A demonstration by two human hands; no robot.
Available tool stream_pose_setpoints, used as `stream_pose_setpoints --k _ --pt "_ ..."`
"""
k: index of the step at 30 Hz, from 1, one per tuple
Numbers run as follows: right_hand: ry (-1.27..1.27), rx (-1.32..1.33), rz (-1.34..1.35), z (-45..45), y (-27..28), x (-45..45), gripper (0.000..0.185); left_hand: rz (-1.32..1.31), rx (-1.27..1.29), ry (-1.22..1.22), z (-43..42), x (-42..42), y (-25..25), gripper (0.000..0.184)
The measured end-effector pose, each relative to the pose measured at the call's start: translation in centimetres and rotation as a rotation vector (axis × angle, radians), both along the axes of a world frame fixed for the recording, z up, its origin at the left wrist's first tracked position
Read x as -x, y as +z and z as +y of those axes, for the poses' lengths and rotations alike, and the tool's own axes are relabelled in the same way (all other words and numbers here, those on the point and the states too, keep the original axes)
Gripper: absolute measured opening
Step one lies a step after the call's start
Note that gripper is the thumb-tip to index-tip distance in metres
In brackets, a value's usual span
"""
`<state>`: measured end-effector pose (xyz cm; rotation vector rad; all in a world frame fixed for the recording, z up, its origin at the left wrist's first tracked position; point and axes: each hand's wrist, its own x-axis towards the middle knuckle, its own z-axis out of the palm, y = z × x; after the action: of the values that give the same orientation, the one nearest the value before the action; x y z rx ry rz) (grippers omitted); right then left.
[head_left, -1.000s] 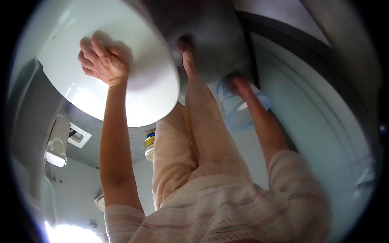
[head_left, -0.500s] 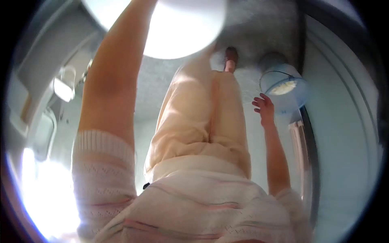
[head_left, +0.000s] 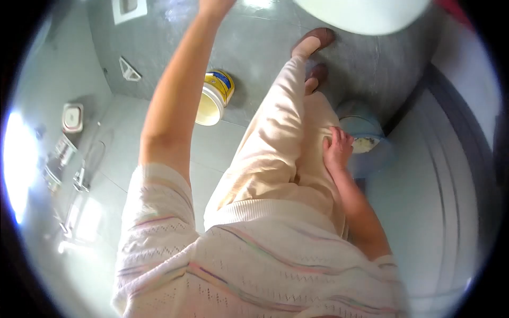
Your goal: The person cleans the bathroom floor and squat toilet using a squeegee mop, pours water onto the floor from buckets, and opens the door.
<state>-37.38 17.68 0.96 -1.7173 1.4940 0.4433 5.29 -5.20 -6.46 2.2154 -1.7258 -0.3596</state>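
In the head view, see a round bucket of translucent blue plastic (head_left: 361, 125), with pale contents (head_left: 365, 144), just right of the cream cloth trousers (head_left: 270, 164). Probably light and stiff-walled, perhaps slippery when wet; best taken by the rim. See the bare right hand (head_left: 338, 148) over the trousers' right side, with fingers loosely spread, pinching nothing visible. Beyond the trousers' left side, find the left hand (head_left: 216, 5) cut off, impossible to read for grip.

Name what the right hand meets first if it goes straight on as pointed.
The right hand would likely meet the trouser leg first, though depth between them is unclear.
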Motion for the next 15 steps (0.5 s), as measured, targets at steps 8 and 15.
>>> stream_pose_setpoints --k 8,15 --pt "0.308 -0.024 0.049 -1.2 1.0 -2.6 0.033 0.752 -0.878 1.26 40.5 0.8 1.7 0.016" --pt "0.435 0.031 0.127 0.6 1.4 -6.1 0.034 1.366 -0.584 1.8 51.5 1.0 -4.0 0.038"
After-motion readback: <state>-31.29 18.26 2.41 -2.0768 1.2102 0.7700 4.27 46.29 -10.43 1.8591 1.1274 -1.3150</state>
